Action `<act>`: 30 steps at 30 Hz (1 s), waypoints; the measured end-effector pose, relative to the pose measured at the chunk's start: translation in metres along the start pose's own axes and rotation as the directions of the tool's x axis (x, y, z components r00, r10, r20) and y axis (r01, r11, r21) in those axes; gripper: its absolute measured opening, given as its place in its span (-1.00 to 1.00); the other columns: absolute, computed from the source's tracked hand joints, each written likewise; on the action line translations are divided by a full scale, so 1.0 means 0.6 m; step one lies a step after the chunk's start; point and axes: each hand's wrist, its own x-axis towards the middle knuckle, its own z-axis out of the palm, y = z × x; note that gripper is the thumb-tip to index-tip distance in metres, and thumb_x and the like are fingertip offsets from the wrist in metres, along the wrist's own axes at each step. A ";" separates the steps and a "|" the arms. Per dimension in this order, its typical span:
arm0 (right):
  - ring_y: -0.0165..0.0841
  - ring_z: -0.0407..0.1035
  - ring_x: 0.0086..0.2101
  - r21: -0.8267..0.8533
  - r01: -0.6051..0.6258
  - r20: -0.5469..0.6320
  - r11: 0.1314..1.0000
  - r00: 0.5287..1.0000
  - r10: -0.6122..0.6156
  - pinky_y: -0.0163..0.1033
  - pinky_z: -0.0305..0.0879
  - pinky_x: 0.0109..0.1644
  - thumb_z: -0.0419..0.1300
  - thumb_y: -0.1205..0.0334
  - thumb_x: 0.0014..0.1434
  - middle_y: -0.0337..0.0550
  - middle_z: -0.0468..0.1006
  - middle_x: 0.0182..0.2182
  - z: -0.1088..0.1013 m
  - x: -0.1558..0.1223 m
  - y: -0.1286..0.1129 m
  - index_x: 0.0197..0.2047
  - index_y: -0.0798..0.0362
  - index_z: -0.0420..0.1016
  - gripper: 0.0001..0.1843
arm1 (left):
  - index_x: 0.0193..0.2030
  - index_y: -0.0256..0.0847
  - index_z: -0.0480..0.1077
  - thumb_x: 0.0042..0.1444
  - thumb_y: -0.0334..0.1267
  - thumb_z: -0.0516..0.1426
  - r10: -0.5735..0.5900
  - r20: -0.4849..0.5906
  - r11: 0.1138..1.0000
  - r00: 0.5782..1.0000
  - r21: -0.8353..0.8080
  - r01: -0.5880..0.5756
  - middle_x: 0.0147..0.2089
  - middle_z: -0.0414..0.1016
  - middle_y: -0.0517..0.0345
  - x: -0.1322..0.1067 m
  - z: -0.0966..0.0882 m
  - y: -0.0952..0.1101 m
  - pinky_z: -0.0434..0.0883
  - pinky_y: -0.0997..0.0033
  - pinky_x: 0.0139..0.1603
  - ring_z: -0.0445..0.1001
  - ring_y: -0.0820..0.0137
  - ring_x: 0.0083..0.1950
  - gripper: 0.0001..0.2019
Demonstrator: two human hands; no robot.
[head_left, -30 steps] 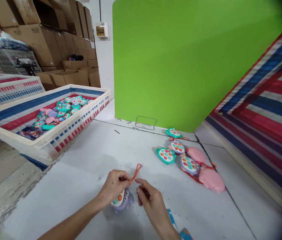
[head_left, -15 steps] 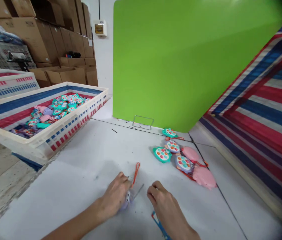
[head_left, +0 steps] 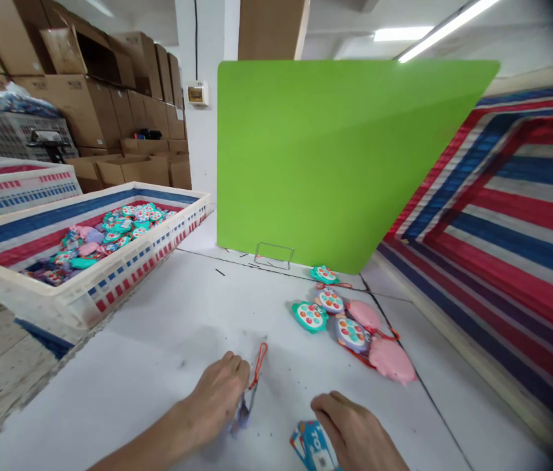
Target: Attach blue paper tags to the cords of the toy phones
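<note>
My left hand (head_left: 222, 396) is closed on a small purple toy (head_left: 241, 418), mostly hidden beneath the fingers and blurred. From it an orange cord loop (head_left: 259, 363) sticks up, with a thin greyish strip beside it. My right hand (head_left: 355, 428) is curled, its fingers pressed together, over blue printed cards (head_left: 312, 446) on the table. Its fingertips are hidden, so I cannot make out what they hold. Further back on the right lie several animal-shaped toys with coloured dots, among them a green one (head_left: 310, 316), a purple one (head_left: 351, 332) and a pink one (head_left: 393, 358).
A white plastic crate (head_left: 144, 258) with a striped lining and a heap of similar toys stands at left. Behind the white table (head_left: 159, 353) rises a green board (head_left: 316, 157), with a wire stand (head_left: 275, 254) before it. Striped fabric (head_left: 516, 229) lines the right side.
My right hand has moved away from the purple toy, rightward and nearer, uncovering more of the blue cards. My left hand stays on the toy. The camera has tilted up.
</note>
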 end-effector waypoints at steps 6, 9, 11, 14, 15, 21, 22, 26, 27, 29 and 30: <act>-0.31 0.42 -0.52 0.335 0.006 -0.295 0.942 0.950 0.099 -0.31 0.30 -0.41 0.04 0.11 0.09 -0.18 0.53 -0.55 0.010 0.015 -0.006 -0.36 -0.02 0.46 -0.79 | -0.49 -0.24 0.25 0.05 -0.35 -0.07 -0.247 -0.116 0.766 0.962 -0.632 0.121 -0.51 0.32 0.21 0.006 -0.024 0.042 0.17 0.53 -0.46 0.26 0.49 -0.48 -0.84; -0.30 0.42 -0.41 0.574 0.032 -0.298 0.818 0.939 0.172 -0.30 0.32 -0.33 0.04 0.07 0.10 -0.16 0.54 -0.47 0.029 0.023 -0.006 -0.37 0.03 0.45 -0.75 | -0.48 -0.25 0.22 0.01 -0.31 -0.05 -0.352 -0.023 0.410 0.936 -0.903 0.132 -0.54 0.35 0.21 0.021 -0.005 0.066 0.15 0.56 -0.59 0.26 0.52 -0.58 -0.89; -0.31 0.42 -0.34 0.734 0.038 -0.265 0.678 0.935 0.235 -0.30 0.33 -0.27 0.08 0.05 0.09 -0.15 0.55 -0.41 0.041 0.026 -0.004 -0.37 0.04 0.45 -0.75 | -0.48 -0.24 0.18 -0.01 -0.24 -0.01 -0.379 0.039 0.188 0.925 -0.975 0.119 -0.54 0.37 0.20 0.030 0.008 0.082 0.13 0.57 -0.66 0.25 0.54 -0.65 -0.87; -0.33 0.44 -0.31 0.948 0.026 -0.151 0.316 0.915 0.375 -0.29 0.35 -0.22 0.23 0.04 -0.03 -0.17 0.58 -0.41 0.053 0.026 -0.001 -0.34 0.03 0.44 -0.75 | -0.48 -0.23 0.14 -0.02 -0.10 0.05 -0.378 0.076 -0.016 0.923 -0.997 0.076 -0.50 0.41 0.17 0.038 0.022 0.102 0.13 0.58 -0.68 0.27 0.55 -0.66 -0.76; -0.34 0.45 -0.34 0.984 0.029 -0.098 0.173 0.911 0.401 -0.29 0.36 -0.24 0.29 0.05 -0.09 -0.18 0.59 -0.44 0.056 0.026 0.000 -0.36 0.04 0.44 -0.73 | -0.48 -0.23 0.14 -0.04 -0.07 0.06 -0.373 0.078 -0.045 0.924 -0.997 0.066 -0.50 0.41 0.18 0.040 0.026 0.107 0.13 0.59 -0.68 0.27 0.55 -0.67 -0.74; -0.51 0.38 -0.58 0.959 -0.024 0.119 -0.283 0.939 0.323 -0.43 0.37 -0.41 0.45 0.19 -0.36 -0.32 0.47 -0.69 0.067 0.018 0.011 -0.60 0.11 0.50 -0.74 | -0.55 -0.28 0.21 -0.13 0.00 0.14 -0.354 0.062 0.029 0.933 -0.997 0.077 -0.68 0.24 0.30 0.044 0.045 0.123 0.03 0.61 -0.72 0.10 0.63 -0.74 -0.66; -0.52 0.37 -0.59 0.951 -0.032 0.131 -0.306 0.943 0.307 -0.44 0.36 -0.43 0.45 0.19 -0.36 -0.32 0.46 -0.69 0.069 0.015 0.012 -0.60 0.11 0.51 -0.75 | -0.55 -0.29 0.23 -0.14 -0.01 0.15 -0.356 0.059 0.057 0.932 -0.995 0.084 -0.69 0.23 0.30 0.043 0.044 0.128 0.03 0.60 -0.71 0.09 0.63 -0.74 -0.66; -0.52 0.38 -0.57 0.928 -0.044 0.148 -0.371 0.955 0.256 -0.44 0.35 -0.44 0.41 0.18 -0.25 -0.30 0.49 -0.62 0.078 0.000 0.013 -0.54 0.08 0.53 -0.80 | -0.54 -0.32 0.28 -0.14 -0.12 0.15 -0.365 0.057 0.150 0.929 -0.982 0.119 -0.71 0.21 0.30 0.034 0.031 0.156 0.05 0.58 -0.66 0.11 0.61 -0.70 -0.73; -0.52 0.37 -0.57 0.925 -0.045 0.144 -0.378 0.960 0.238 -0.44 0.34 -0.46 0.40 0.18 -0.23 -0.30 0.50 -0.61 0.080 -0.004 0.013 -0.52 0.07 0.53 -0.81 | -0.54 -0.32 0.29 -0.14 -0.13 0.15 -0.366 0.060 0.164 0.929 -0.978 0.128 -0.72 0.21 0.30 0.031 0.027 0.163 0.06 0.58 -0.65 0.12 0.60 -0.69 -0.75; -0.53 0.36 -0.58 0.924 -0.049 0.140 -0.379 0.966 0.218 -0.45 0.33 -0.48 0.39 0.18 -0.20 -0.30 0.50 -0.61 0.084 -0.010 0.013 -0.51 0.06 0.54 -0.83 | -0.53 -0.33 0.32 -0.15 -0.16 0.15 -0.375 0.066 0.181 0.925 -0.973 0.143 -0.71 0.21 0.29 0.027 0.023 0.172 0.08 0.57 -0.64 0.14 0.58 -0.67 -0.77; -0.52 0.37 -0.59 0.926 -0.050 0.141 -0.374 0.965 0.223 -0.45 0.33 -0.49 0.39 0.19 -0.21 -0.29 0.51 -0.61 0.085 -0.013 0.013 -0.50 0.06 0.55 -0.83 | -0.53 -0.33 0.33 -0.15 -0.16 0.15 -0.379 0.067 0.185 0.923 -0.972 0.147 -0.71 0.22 0.28 0.026 0.023 0.175 0.09 0.57 -0.63 0.15 0.58 -0.67 -0.77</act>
